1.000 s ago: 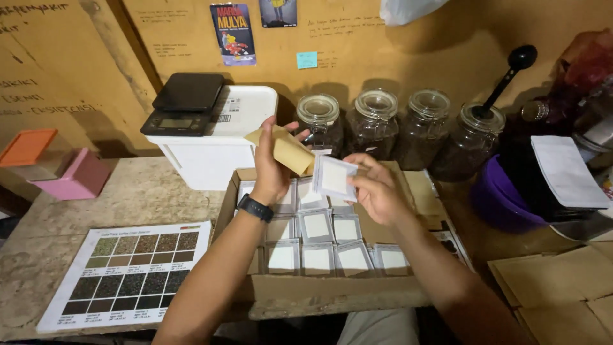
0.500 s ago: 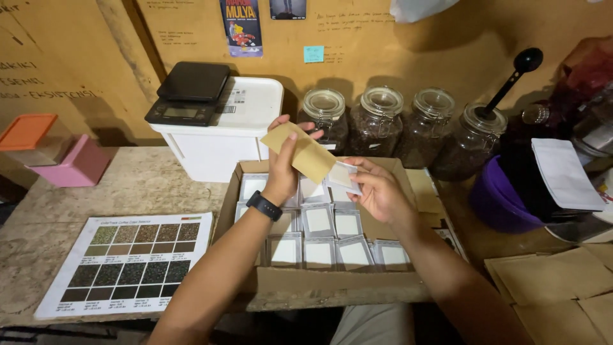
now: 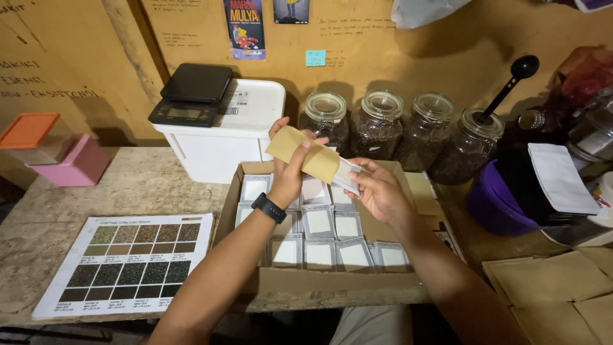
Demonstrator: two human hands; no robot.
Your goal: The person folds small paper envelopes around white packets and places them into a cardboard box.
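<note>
Both hands stay raised over the box w/ little change; brown pouch tilts a bit more. L hand pinches the brown pouch shut-fingered; R hand grips a white sachet at the pouch mouth, above the box's sachet rows. Risk: sachet could snag on the pouch edge & crumple, or drop into the box

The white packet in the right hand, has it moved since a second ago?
Yes. The white packet, then clear of the brown envelope over the cardboard box, now has one end tucked into it, toward the left hand.
</note>
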